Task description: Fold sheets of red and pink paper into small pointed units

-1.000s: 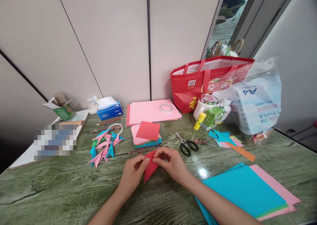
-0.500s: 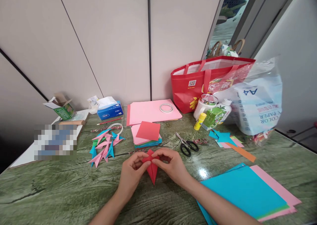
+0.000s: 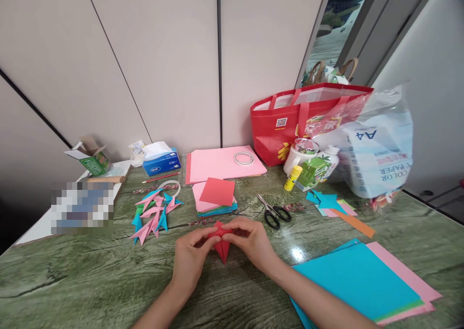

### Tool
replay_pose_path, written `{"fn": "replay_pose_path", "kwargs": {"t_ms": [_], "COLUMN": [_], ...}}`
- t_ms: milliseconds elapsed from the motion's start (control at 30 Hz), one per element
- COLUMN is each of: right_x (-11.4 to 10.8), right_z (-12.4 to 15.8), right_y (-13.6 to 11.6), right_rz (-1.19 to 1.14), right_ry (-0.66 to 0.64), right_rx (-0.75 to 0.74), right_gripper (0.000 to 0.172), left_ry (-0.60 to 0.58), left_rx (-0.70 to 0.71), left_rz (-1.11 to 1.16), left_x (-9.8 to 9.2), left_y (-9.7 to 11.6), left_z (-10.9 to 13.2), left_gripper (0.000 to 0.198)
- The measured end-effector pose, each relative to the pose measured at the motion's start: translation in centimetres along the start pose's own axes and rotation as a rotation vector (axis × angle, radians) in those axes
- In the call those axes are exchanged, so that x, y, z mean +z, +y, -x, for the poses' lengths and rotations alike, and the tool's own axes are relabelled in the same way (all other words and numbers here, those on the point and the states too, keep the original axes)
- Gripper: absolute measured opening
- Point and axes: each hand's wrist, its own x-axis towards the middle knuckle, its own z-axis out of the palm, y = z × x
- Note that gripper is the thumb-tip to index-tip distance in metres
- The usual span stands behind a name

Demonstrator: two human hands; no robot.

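Between both hands is a folded piece of red origami paper point(image 3: 224, 250), kite-shaped, its long point toward me and a crease down its middle. My left hand point(image 3: 192, 251) pinches its left edge between thumb and fingers. On the right edge, my right hand point(image 3: 250, 242) pinches it the same way. The thumbs lie on top near the widest part; the paper under the fingers is hidden. Just beyond the hands lies a stack of square paper point(image 3: 217, 193) with a red sheet on top. Black-handled scissors point(image 3: 273, 213) rest right of the stack, blades partly apart.
Folded pink and blue paper pieces point(image 3: 155, 213) lie to the left. Large blue sheets point(image 3: 355, 280) cover the near right. A yellow glue stick point(image 3: 293, 178), a red bag point(image 3: 268, 131), paper scraps point(image 3: 328, 201) and a tissue box point(image 3: 161, 164) stand or lie farther back.
The red paper's near point has tilted up and looks shorter. Both hands have kept their pinch and stayed nearly in place.
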Motion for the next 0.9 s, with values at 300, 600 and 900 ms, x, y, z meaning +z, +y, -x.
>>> {"fn": "replay_pose_path", "kwargs": {"t_ms": [300,600,900], "right_x": [0.09,0.25,0.63], "right_z": [0.08,0.12,0.87], "right_y": [0.12,0.22,-0.39], "right_rz": [0.104,0.254,0.190], "right_ry": [-0.003,-0.001,-0.004], "right_rx": [-0.184,-0.266,-0.287], "right_gripper": [0.008,0.005,0.009], "left_ry": [-0.042,-0.021,0.071], "left_rx": [0.389,0.454,0.576], "left_rz": [-0.273,-0.380,-0.352], "left_x": [-0.60,-0.33,-0.32], "left_y": [-0.18,0.60,0.57], "left_z": [0.08,0.41,0.68], "left_gripper": [0.015,0.013,0.014]}}
